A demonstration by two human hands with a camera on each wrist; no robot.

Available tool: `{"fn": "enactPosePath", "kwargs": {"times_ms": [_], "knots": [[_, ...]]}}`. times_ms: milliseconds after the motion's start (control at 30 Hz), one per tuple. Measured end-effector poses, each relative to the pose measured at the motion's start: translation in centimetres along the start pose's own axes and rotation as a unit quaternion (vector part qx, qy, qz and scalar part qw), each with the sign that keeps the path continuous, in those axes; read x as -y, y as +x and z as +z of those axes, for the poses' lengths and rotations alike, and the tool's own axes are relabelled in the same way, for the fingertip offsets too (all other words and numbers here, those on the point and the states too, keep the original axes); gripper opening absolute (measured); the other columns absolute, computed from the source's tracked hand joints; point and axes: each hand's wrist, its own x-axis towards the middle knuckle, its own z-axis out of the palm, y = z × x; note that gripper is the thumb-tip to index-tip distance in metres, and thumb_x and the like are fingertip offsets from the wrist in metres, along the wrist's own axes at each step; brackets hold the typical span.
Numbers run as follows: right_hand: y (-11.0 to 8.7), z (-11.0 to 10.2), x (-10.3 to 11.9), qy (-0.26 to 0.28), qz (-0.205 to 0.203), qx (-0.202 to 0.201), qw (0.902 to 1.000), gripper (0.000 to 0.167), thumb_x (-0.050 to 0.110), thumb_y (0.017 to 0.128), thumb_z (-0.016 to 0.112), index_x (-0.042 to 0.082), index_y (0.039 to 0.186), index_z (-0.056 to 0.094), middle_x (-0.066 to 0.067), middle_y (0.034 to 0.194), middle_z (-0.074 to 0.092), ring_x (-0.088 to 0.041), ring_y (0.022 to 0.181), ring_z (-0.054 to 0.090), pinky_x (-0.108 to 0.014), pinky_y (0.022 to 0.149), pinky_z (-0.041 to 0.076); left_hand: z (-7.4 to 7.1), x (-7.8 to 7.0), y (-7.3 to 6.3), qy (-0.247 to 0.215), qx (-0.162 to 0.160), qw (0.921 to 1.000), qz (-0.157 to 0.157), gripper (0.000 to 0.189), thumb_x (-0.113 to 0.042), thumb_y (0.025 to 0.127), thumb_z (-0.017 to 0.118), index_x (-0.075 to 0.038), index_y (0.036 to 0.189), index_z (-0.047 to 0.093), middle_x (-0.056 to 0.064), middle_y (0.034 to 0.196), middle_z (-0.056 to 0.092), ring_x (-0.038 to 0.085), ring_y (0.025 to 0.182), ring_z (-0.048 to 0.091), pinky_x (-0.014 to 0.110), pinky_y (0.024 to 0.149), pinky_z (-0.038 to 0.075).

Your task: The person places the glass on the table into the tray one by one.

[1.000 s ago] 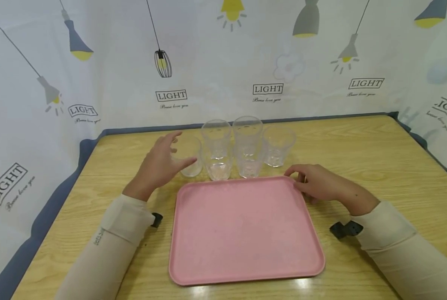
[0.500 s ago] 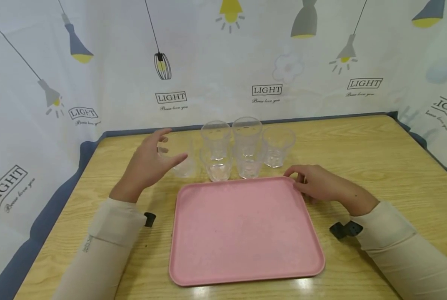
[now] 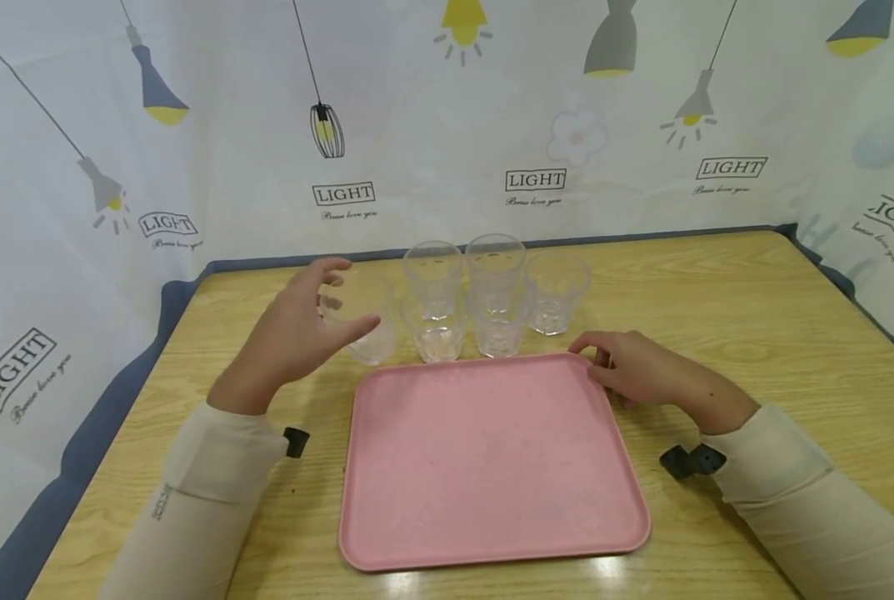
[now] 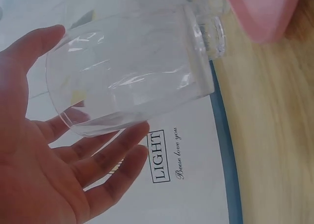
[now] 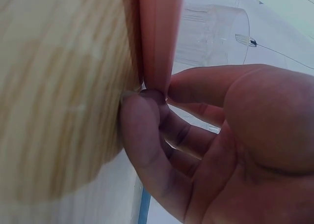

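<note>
Nearest the person, the pink tray (image 3: 491,458) lies flat on the wooden table (image 3: 754,308), and the right hand (image 3: 645,367) rests at its far right corner; the right wrist view shows curled fingertips (image 5: 147,111) touching the tray's rim (image 5: 157,37), though whether they truly pinch it cannot be told. Beyond the tray's far left corner, the left hand (image 3: 297,333) wraps a clear glass (image 3: 360,321), thumb on the near side and fingers (image 4: 108,155) on the far side, so this hand is grasping the glass. Its long axis runs roughly upright, tilted a little, rim up, and it seems lifted off or only just at the table. The tray lies to the right of that grip and toward the person, just beside it. Farther right of the held glass, well within the left hand's reach, stand the other glasses (image 3: 491,292), clustered along the tray's far edge.
</note>
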Motion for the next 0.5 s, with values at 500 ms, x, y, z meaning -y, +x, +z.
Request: {"fn": "enactPosePath", "kwargs": {"times_ms": [500], "knots": [[0.00, -0.02, 0.09, -0.003, -0.005, -0.003, 1.0000, 0.033, 0.005, 0.100, 0.053, 0.004, 0.133, 0.054, -0.005, 0.080, 0.063, -0.017, 0.050, 0.058, -0.032, 0.048, 0.052, 0.05, -0.77, -0.82, -0.015, 0.066, 0.9974, 0.023, 0.074, -0.059, 0.082, 0.075, -0.019, 0.136, 0.043, 0.001, 0.139, 0.050, 0.025, 0.122, 0.058, 0.048, 0.092, 0.053]]}}
